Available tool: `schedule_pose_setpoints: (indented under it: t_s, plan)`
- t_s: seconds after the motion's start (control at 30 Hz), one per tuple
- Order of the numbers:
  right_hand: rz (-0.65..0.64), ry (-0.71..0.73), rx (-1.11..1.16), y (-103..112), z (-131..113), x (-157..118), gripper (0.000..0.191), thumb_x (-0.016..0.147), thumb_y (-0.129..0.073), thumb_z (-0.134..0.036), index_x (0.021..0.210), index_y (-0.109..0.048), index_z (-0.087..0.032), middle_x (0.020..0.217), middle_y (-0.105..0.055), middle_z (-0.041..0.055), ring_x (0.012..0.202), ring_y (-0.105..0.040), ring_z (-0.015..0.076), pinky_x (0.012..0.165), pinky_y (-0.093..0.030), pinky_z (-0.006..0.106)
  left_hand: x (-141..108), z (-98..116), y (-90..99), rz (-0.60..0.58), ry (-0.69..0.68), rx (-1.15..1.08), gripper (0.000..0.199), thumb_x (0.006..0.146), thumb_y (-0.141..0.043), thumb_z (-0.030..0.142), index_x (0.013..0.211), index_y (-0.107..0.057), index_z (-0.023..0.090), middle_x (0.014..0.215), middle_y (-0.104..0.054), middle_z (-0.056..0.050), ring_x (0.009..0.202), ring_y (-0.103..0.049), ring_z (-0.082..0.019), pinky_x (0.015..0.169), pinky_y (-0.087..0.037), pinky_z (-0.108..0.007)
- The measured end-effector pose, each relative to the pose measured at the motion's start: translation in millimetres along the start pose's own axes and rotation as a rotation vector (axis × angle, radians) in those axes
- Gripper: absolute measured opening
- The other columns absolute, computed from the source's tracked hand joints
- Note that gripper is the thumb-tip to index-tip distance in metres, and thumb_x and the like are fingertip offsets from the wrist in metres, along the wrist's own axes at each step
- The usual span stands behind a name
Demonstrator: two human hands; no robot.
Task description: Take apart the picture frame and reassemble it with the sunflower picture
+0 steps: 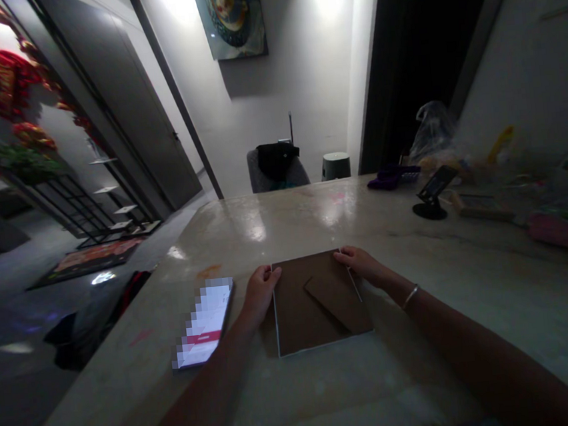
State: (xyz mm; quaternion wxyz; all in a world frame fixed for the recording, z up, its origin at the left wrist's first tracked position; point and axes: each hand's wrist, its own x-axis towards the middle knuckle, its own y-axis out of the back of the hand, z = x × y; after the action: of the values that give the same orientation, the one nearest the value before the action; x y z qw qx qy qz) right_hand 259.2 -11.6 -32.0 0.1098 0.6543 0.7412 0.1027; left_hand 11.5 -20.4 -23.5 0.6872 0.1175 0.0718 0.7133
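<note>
From the head view, the left hand (260, 294) and right hand (360, 264) grasp opposite sides of a brown-backed picture frame (293, 312), apparently steadying it flat near the desk's (270, 231) near edge; a smartphone (203, 323) lies just left.

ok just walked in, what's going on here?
A person has both bare hands on a brown-backed picture frame lying face down on a polished stone counter. The left hand is at the frame's left edge, and the right hand is at its top right corner, near a thin metal clip. The frame's back has a brown stand folded flat. A phone lies to the left of the frame.
</note>
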Motion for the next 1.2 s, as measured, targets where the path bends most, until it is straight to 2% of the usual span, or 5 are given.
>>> schedule_pose_setpoints:
  t_s: [0.27, 0.47, 0.63, 0.93, 1.2]
  plan:
    - [0.08, 0.004, -0.035, 0, 5, 4, 0.031, 0.076, -0.048, -0.044, 0.077, -0.057, -0.014, 0.073, -0.062, 0.0025, 0.067, -0.056, 0.0151, 0.057, -0.041, 0.024, 3, -4, 0.9, -0.031, 0.013, -0.078, 0.047, 0.07, -0.053, 0.049, 0.098, -0.06, 0.012, 0.093, -0.066, -0.009, 0.088, -0.059, -0.023, 0.075, -0.044, -0.034]
    - [0.235, -0.053, 0.044, 4, 11, 10, 0.034, 0.079, -0.048, -0.033, 0.106, -0.053, -0.013, 0.093, -0.064, 0.0099, 0.076, -0.061, 0.0175, 0.062, -0.048, 0.028, 1, -3, 0.0, -0.119, 0.085, -0.111, 0.058, 0.064, -0.063, 0.036, 0.115, -0.052, 0.01, 0.094, -0.067, -0.011, 0.084, -0.062, -0.022, 0.075, -0.046, -0.034]
    - [0.309, 0.218, -0.271, -6, 10, 6, 0.026, 0.075, -0.054, -0.023, 0.1, -0.059, -0.014, 0.105, -0.06, 0.0121, 0.092, -0.057, 0.0192, 0.08, -0.047, 0.035, 3, -4, 1.2, 0.005, 0.128, -0.272, 0.054, 0.066, -0.061, 0.045, 0.108, -0.056, 0.011, 0.098, -0.066, -0.011, 0.088, -0.062, -0.022, 0.075, -0.047, -0.032]
    - [-0.151, 0.51, -0.556, -26, -28, -32, 0.026, 0.084, -0.046, -0.03, 0.103, -0.06, -0.019, 0.108, -0.061, 0.0095, 0.105, -0.054, 0.0205, 0.089, -0.041, 0.037, 1, 5, 2.1, 0.023, 0.177, -0.391, 0.049, 0.065, -0.061, 0.039, 0.108, -0.058, 0.017, 0.096, -0.068, -0.006, 0.083, -0.063, -0.021, 0.069, -0.049, -0.03]
    - [-0.337, 0.458, -0.685, -32, -35, -45, 0.083, 0.066, -0.06, -0.057, 0.134, -0.032, -0.02, 0.146, -0.016, 0.0149, 0.133, -0.013, 0.0319, 0.105, -0.016, 0.052, -3, 11, -0.1, 0.035, 0.053, -0.19, 0.045, 0.068, -0.056, 0.035, 0.108, -0.059, 0.014, 0.115, -0.061, -0.009, 0.098, -0.058, -0.022, 0.078, -0.048, -0.031]
